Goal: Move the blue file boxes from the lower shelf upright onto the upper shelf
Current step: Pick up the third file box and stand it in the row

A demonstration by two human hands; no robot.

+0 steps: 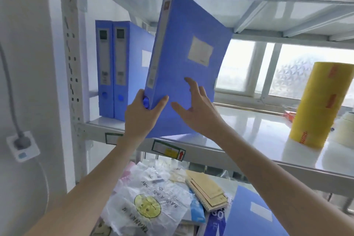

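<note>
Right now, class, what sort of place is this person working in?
Probably an office storeroom or supply area: a white metal shelving rack with labelled edges, upright blue plastic file boxes, and a large yellow roll of wrapping film.

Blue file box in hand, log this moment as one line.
step: shelving | left hand grips tilted file box | right hand flat on cover | two boxes upright on upper shelf

Head cam faces fwd, close to shelf rack [249,157]
</note>
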